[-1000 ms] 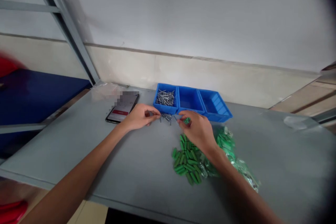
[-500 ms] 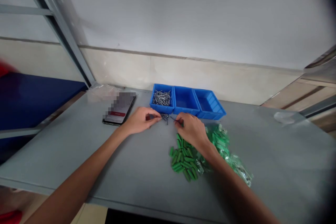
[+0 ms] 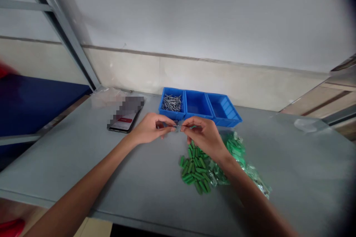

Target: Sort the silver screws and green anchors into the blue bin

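Left hand point(image 3: 151, 129) and right hand point(image 3: 204, 136) are pinched almost shut, fingertips meeting on a small metal bit point(image 3: 177, 128); grip unclear. Green plastic plugs point(image 3: 196, 166) lie just below the right hand; nails point(image 3: 171, 103) sit in a blue bin point(image 3: 196, 105) beyond.

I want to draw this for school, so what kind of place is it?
It looks like a small workshop or assembly bench, though I can't be sure. There's a grey metal workbench, a blue plastic parts tray holding small metal fasteners, and a pile of green plastic plugs.

Left hand point(image 3: 151, 129) and right hand point(image 3: 205, 135) pinched, palms down, fingertips point(image 3: 171, 122) nearly meeting between them
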A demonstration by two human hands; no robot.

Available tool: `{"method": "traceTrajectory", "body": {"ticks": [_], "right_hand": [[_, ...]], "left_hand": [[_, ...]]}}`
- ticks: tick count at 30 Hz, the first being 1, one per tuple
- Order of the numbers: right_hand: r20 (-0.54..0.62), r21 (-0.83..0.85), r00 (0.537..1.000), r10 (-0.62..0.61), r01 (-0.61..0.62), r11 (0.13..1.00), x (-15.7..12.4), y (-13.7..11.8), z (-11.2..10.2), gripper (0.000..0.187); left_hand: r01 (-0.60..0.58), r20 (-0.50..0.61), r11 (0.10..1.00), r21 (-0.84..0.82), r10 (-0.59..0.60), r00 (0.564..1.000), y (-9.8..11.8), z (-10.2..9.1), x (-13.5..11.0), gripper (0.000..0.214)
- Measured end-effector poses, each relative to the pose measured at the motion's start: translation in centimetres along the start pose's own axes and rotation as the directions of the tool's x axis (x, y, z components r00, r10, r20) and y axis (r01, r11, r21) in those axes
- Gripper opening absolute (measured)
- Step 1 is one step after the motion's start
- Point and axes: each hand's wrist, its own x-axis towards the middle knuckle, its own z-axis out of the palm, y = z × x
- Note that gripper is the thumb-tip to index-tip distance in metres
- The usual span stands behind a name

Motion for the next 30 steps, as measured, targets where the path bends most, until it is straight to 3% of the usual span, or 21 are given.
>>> {"method": "traceTrajectory", "body": {"ticks": [10, 17, 24, 30], "right_hand": [[-0.05, 0.149, 0.999, 0.0, 0.007, 0.989, 0.0, -0.3, 0.4, 0.01], [-0.077, 0.292, 0.997, 0.013, 0.01, 0.956, 0.0, -0.9, 0.4, 0.013], [-0.108, 0.271, 0.994, -0.029, 0.057, 0.961, 0.0, -0.4, 0.5, 0.014], [-0.137, 0.194, 0.989, -0.05, 0.077, 0.978, -0.1, 0.0, 0.8, 0.013]], "left_hand": [[-0.039, -0.08, 0.999, 0.033, 0.041, 0.996, 1.4, 0.0, -0.1, 0.022], [-0.079, -0.071, 0.997, -0.004, 0.079, 0.994, 1.0, -0.2, -0.1, 0.02], [-0.067, -0.086, 0.998, 0.01, 0.068, 0.994, 0.7, -0.3, 0.0, 0.022], [-0.082, -0.174, 0.996, 0.017, 0.084, 0.981, 1.2, -0.5, 0.0, 0.016]]}}
